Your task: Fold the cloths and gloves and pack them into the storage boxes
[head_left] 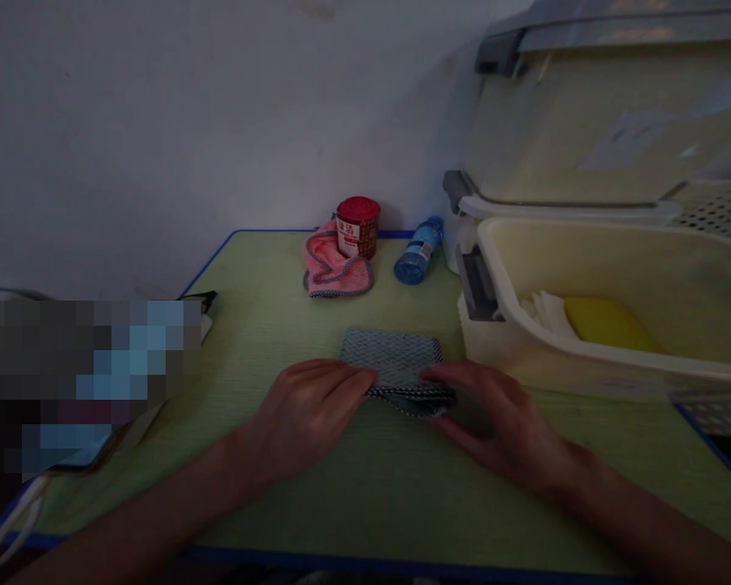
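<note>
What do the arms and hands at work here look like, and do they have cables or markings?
They are human. Neither the left hand nor the right hand wears a glove, and both forearms are bare, with no sleeve in view. I see no cables, markings, watch or bracelet; the dim picture could hide something small.

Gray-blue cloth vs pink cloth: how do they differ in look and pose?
The gray-blue cloth is folded into a neat, layered rectangle; the pink cloth lies loosely crumpled. The gray-blue cloth is gripped by the left hand and right hand; the pink cloth is untouched, against the red roll. Both have dark-and-white checked edging.
</note>
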A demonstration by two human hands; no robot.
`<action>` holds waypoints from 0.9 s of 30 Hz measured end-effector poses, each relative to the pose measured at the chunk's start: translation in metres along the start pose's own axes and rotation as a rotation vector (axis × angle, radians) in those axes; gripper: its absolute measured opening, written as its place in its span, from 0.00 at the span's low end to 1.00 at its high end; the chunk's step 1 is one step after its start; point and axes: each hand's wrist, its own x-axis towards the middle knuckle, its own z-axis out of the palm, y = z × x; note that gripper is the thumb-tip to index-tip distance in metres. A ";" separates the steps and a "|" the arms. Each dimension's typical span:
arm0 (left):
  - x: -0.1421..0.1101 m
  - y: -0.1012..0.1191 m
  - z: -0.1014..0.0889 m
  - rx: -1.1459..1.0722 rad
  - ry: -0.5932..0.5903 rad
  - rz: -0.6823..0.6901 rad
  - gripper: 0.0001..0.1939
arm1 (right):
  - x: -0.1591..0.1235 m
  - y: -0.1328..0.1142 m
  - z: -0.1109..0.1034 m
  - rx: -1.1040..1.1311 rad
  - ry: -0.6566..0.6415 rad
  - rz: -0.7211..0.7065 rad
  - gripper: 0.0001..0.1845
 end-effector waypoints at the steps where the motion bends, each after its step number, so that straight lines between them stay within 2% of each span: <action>1: 0.000 0.000 0.000 0.001 0.001 0.001 0.13 | 0.001 0.000 -0.001 -0.021 -0.021 -0.005 0.12; 6: 0.001 -0.002 -0.002 0.003 0.003 -0.002 0.12 | 0.005 0.002 -0.005 -0.083 -0.027 -0.073 0.09; 11: 0.001 -0.004 -0.003 -0.001 -0.005 -0.014 0.15 | 0.005 0.001 -0.006 -0.049 0.007 -0.035 0.10; 14: 0.002 -0.001 -0.012 -0.082 0.011 -0.057 0.14 | 0.007 -0.007 -0.013 0.038 0.044 0.013 0.09; 17: 0.007 0.003 -0.025 -0.332 -0.065 -0.232 0.12 | 0.013 -0.019 -0.025 0.234 0.039 0.160 0.08; 19: 0.010 0.003 -0.030 -0.553 -0.148 -0.403 0.11 | 0.017 -0.023 -0.030 0.392 -0.030 0.301 0.10; 22: 0.011 -0.004 -0.021 -0.771 -0.239 -0.624 0.11 | 0.019 -0.017 -0.023 0.519 -0.173 0.451 0.15; 25: 0.004 -0.013 0.002 -0.684 -0.256 -0.743 0.10 | 0.014 -0.003 -0.005 0.323 -0.204 0.453 0.12; 27: -0.002 -0.016 0.014 -0.466 -0.176 -0.714 0.10 | 0.010 0.004 0.005 0.086 -0.135 0.327 0.09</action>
